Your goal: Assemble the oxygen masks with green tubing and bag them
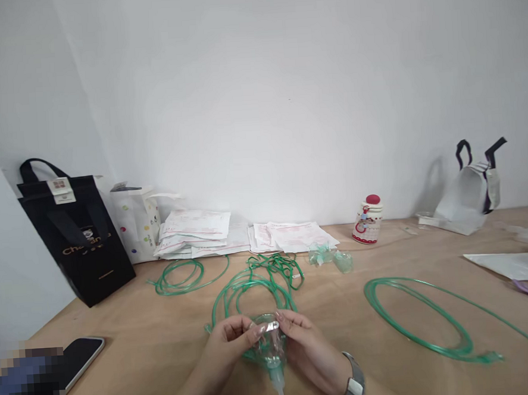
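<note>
A clear green-tinted oxygen mask [272,347] is held between my two hands near the front of the table, its narrow connector pointing toward me. My left hand [233,340] pinches the mask's edge by a small metal nose strip [272,326]. On the other side, my right hand [305,342] grips the mask at the far end of that strip, fingers closed. Just behind the mask lies coiled green tubing [234,293], partly hidden by my hands. A tangle of green elastic straps [277,267] rests beyond it.
More tubing coils lie at left [179,278] and right [415,331]. White packets [198,225], small clear green pieces [343,261] and a white-and-red bottle [367,221] line the back. A black bag [79,244] and a phone [83,357] are at left; a white bag [461,203] stands right.
</note>
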`<state>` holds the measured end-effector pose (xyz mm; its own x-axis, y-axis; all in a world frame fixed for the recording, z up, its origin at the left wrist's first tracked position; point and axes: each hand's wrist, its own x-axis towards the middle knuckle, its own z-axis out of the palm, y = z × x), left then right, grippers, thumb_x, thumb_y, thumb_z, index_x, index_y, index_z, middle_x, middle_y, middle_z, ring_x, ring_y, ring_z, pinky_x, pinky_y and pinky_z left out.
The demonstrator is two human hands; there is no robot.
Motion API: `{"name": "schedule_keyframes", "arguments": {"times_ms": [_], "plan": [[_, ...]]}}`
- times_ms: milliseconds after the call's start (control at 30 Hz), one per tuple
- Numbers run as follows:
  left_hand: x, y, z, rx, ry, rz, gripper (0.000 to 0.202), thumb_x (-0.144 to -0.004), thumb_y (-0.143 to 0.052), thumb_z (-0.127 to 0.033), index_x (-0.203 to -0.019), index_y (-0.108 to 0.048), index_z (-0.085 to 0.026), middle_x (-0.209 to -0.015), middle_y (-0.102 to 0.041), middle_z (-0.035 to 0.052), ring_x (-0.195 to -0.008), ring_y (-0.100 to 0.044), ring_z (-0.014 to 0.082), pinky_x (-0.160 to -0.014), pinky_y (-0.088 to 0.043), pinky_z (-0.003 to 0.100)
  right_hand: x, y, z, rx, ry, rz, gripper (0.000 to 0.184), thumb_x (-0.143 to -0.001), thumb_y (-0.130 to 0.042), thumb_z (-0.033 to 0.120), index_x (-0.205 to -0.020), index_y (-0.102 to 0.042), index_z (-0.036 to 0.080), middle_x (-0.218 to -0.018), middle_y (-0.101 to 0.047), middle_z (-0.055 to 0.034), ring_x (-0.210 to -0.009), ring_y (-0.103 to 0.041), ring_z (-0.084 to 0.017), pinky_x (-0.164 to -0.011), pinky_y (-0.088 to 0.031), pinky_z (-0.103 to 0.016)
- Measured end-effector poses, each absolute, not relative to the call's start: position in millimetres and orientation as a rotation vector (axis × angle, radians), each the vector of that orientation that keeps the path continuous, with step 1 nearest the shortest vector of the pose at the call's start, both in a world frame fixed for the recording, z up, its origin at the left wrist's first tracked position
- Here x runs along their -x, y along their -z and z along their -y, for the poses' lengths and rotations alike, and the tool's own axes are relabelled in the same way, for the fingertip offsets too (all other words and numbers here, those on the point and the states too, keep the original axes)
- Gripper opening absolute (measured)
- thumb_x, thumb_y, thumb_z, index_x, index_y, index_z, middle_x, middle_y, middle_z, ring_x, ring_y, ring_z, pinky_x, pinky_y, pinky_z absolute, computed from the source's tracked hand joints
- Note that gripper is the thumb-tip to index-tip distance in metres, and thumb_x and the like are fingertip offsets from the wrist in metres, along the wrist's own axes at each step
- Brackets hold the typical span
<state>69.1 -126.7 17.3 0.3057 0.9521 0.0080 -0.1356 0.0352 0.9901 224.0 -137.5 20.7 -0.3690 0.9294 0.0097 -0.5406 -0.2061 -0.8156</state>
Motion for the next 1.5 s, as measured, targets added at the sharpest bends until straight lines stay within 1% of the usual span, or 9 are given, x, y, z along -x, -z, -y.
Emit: {"name": "schedule_keyframes", "arguments": {"times_ms": [267,400,500,633,800,933,1100,1333,1500], "plan": [[-68.7,-8.5,123.5,-1.241,-1.040,-0.926,0.036,-0.057,-0.068,-0.046,-0.051,-0.051,-0.014,-0.050,-0.053,-0.0013,-0.052,-0.042,0.0105,-0.051,-0.028,0.022,-226.2,-15.7,135.1,0.708,-1.593,1.074,0.034,-0.067,-0.061,0.048,-0.060,-0.059,0.015,-0.058,-0.050,0.0017,-0.058,-0.041,-0.010,-0.057,-0.030,-0.023],[-70.5,-15.1,128.5,-1.224,-1.081,-0.912,0.039,-0.057,-0.068,-0.046,-0.049,-0.046,-0.015,-0.046,-0.046,-0.0040,-0.048,-0.036,0.0085,-0.049,-0.024,0.021,-227.0,-15.9,134.8,0.739,-1.566,1.175,0.034,-0.068,-0.060,0.049,-0.062,-0.059,0.015,-0.058,-0.050,0.0018,-0.058,-0.041,-0.011,-0.057,-0.031,-0.024],[-71.0,-16.3,129.8,-1.222,-1.091,-0.883,0.039,-0.055,-0.069,-0.045,-0.049,-0.045,-0.015,-0.046,-0.047,-0.0039,-0.048,-0.037,0.0084,-0.049,-0.025,0.021,-228.1,-18.6,135.6,0.760,-1.543,1.239,0.033,-0.068,-0.060,0.047,-0.062,-0.059,0.014,-0.059,-0.050,0.0016,-0.058,-0.041,-0.011,-0.058,-0.031,-0.024],[-70.0,-15.3,128.5,-1.239,-1.086,-0.840,0.036,-0.056,-0.070,-0.043,-0.051,-0.048,-0.015,-0.048,-0.050,-0.0027,-0.050,-0.040,0.0094,-0.050,-0.028,0.021,-229.0,-21.4,137.4,0.760,-1.557,1.231,0.032,-0.067,-0.062,0.047,-0.067,-0.061,0.014,-0.062,-0.052,0.0005,-0.060,-0.042,-0.011,-0.059,-0.031,-0.024],[-69.4,-20.2,129.8,-1.260,-1.023,-0.835,0.031,-0.060,-0.067,-0.043,-0.057,-0.058,-0.013,-0.054,-0.057,0.0003,-0.056,-0.047,0.0126,-0.055,-0.033,0.023,-229.8,-22.7,138.6,0.712,-1.574,1.223,0.031,-0.065,-0.063,0.046,-0.063,-0.059,0.015,-0.059,-0.049,0.0010,-0.058,-0.040,-0.011,-0.057,-0.029,-0.024],[-69.4,-22.4,132.0,-1.262,-1.022,-0.796,0.028,-0.063,-0.066,-0.039,-0.060,-0.060,-0.013,-0.058,-0.059,0.0011,-0.059,-0.048,0.0130,-0.058,-0.034,0.024,-230.5,-21.7,138.6,0.697,-1.560,1.258,0.031,-0.067,-0.062,0.045,-0.062,-0.057,0.014,-0.058,-0.047,0.0019,-0.057,-0.038,-0.010,-0.056,-0.027,-0.023],[-68.0,-19.8,130.8,-1.261,-1.016,-0.772,0.025,-0.065,-0.065,-0.036,-0.059,-0.055,-0.014,-0.059,-0.055,-0.0007,-0.061,-0.046,0.0125,-0.058,-0.032,0.023,-230.7,-20.4,138.6,0.734,-1.569,1.253,0.033,-0.066,-0.063,0.046,-0.061,-0.055,0.015,-0.058,-0.046,0.0027,-0.057,-0.036,-0.010,-0.056,-0.026,-0.024],[-68.1,-18.3,128.1,-1.253,-1.030,-0.779,0.031,-0.059,-0.069,-0.038,-0.056,-0.049,-0.015,-0.054,-0.048,-0.0033,-0.056,-0.041,0.0105,-0.054,-0.030,0.021,-233.2,-21.2,132.0,0.797,-1.588,1.322,0.034,-0.067,-0.061,0.047,-0.062,-0.052,0.015,-0.058,-0.043,0.0037,-0.056,-0.035,-0.009,-0.054,-0.025,-0.022],[-69.2,-13.9,128.3,-1.264,-1.044,-0.783,0.032,-0.059,-0.070,-0.038,-0.054,-0.046,-0.016,-0.053,-0.045,-0.0041,-0.054,-0.039,0.0097,-0.053,-0.029,0.021,-238.0,-29.0,131.2,0.818,-1.525,1.465,0.034,-0.067,-0.060,0.049,-0.064,-0.050,0.017,-0.058,-0.042,0.0048,-0.056,-0.035,-0.009,-0.055,-0.025,-0.022]]}}
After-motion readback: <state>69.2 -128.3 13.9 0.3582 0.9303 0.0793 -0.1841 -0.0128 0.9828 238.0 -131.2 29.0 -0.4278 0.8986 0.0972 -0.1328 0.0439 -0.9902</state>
